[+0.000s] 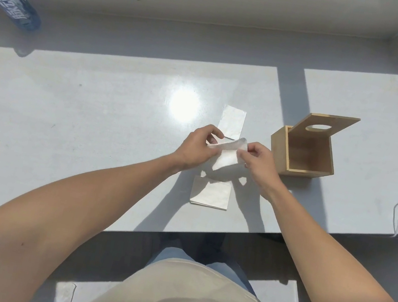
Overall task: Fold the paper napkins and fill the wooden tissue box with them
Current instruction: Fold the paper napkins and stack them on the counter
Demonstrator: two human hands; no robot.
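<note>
Pinching a white paper napkin (227, 153) between both hands' fingers, the right hand (260, 161) sits nearer the open wooden tissue box (303, 150), just rightward.

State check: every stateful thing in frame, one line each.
wooden tissue box: open, lid tilted up, no napkins visible inside.
held napkin: off the table, partly folded, pinched by both hands.
left hand: gripping held napkin.
right hand: gripping held napkin.
long napkin: flat on table, beyond the hands.
napkin stack: flat on table, nearer the person.
bottle: upright, far left.
</note>
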